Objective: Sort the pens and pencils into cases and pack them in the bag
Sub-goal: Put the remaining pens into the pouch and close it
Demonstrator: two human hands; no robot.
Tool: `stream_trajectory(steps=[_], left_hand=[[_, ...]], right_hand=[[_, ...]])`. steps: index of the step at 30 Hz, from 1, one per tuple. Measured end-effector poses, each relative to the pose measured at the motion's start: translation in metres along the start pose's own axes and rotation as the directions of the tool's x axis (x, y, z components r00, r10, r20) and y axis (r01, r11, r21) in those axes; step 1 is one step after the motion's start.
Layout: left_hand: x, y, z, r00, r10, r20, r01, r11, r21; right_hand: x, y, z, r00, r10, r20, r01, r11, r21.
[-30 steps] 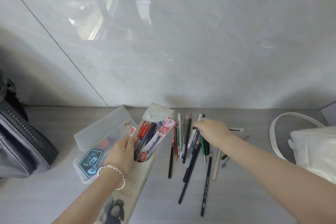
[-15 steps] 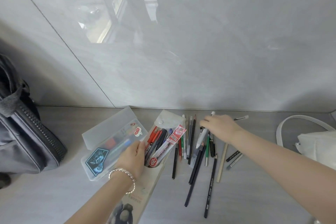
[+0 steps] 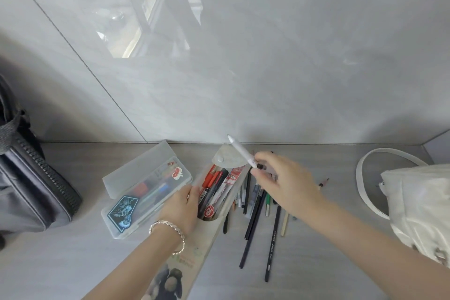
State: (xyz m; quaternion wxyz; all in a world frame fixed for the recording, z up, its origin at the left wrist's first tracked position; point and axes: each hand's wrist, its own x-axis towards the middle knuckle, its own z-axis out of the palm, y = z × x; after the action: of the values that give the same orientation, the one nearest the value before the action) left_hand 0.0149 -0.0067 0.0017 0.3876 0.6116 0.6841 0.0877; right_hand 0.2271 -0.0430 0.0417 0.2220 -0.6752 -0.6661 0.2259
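Observation:
My right hand (image 3: 285, 179) pinches a white pen (image 3: 241, 151) lifted above the pile, its tip pointing up and left. Under that hand a scatter of loose pens and pencils (image 3: 258, 209) lies on the grey surface. My left hand (image 3: 181, 207) grips the open mouth of a beige soft pencil case (image 3: 202, 241) that holds red and black pens (image 3: 214, 185). A frosted plastic pencil box (image 3: 143, 187) with its lid open lies just left of the case.
A dark grey zip bag (image 3: 31, 178) stands at the left edge. At the right lies a white handbag (image 3: 418, 202) with a looped strap (image 3: 365, 178). A glossy tiled wall (image 3: 243, 56) rises right behind the objects.
My right hand has picked the white pen out of the pile and raised it leftward over the soft case. My left hand keeps its grip on the case.

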Motion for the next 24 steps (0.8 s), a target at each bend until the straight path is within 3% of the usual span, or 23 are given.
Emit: stream_trajectory(steps=[1,3,5,7,9,11,14,16,18,20,22,24], left_hand=[[-0.001,0.000,0.000,1.000,-0.003,0.002,0.003,1.000,-0.006],[-0.002,-0.001,-0.002,1.000,-0.010,0.011,0.010,1.000,-0.014],[-0.003,-0.001,-0.002,1.000,-0.013,0.019,0.014,1.000,-0.012],[-0.005,-0.001,-0.003,1.000,-0.011,0.025,0.011,1.000,-0.012],[-0.006,0.001,-0.004,1.000,-0.003,0.031,0.003,1.000,-0.018],[-0.007,0.002,-0.005,0.999,0.002,0.039,-0.001,1.000,-0.019],[-0.008,0.003,-0.008,0.998,0.008,0.060,-0.007,0.999,-0.031],[-0.010,0.004,-0.009,0.997,0.030,0.076,-0.028,0.999,-0.021],[-0.014,0.006,-0.008,0.995,0.057,0.084,-0.058,0.998,0.004],[-0.018,0.008,-0.006,0.991,0.088,0.097,-0.092,0.995,0.038],[-0.022,0.011,-0.004,0.986,0.112,0.123,-0.120,0.991,0.054],[-0.024,0.011,-0.002,0.984,0.118,0.135,-0.126,0.991,0.053]], right_hand=[[-0.003,-0.004,0.003,0.992,0.077,0.105,-0.098,0.971,0.219],[-0.007,-0.011,0.006,0.950,0.165,0.265,-0.297,0.738,0.605],[-0.011,-0.011,0.009,0.911,0.204,0.358,-0.411,0.510,0.756],[-0.014,-0.011,0.011,0.897,0.194,0.397,-0.441,0.444,0.780],[-0.016,-0.012,0.008,0.908,0.166,0.385,-0.412,0.526,0.744],[-0.016,-0.014,0.000,0.924,0.119,0.364,-0.342,0.685,0.643],[-0.008,-0.009,-0.011,0.929,0.020,0.370,-0.168,0.913,0.372],[-0.002,-0.003,-0.014,0.914,-0.051,0.402,-0.003,0.991,0.131],[0.003,-0.002,-0.010,0.895,-0.168,0.414,0.169,0.985,0.033],[0.006,-0.005,0.001,0.873,-0.338,0.352,0.337,0.939,0.065],[0.008,-0.009,0.013,0.799,-0.525,0.293,0.546,0.838,0.012],[0.008,-0.013,0.026,0.736,-0.637,0.230,0.661,0.749,-0.040]])
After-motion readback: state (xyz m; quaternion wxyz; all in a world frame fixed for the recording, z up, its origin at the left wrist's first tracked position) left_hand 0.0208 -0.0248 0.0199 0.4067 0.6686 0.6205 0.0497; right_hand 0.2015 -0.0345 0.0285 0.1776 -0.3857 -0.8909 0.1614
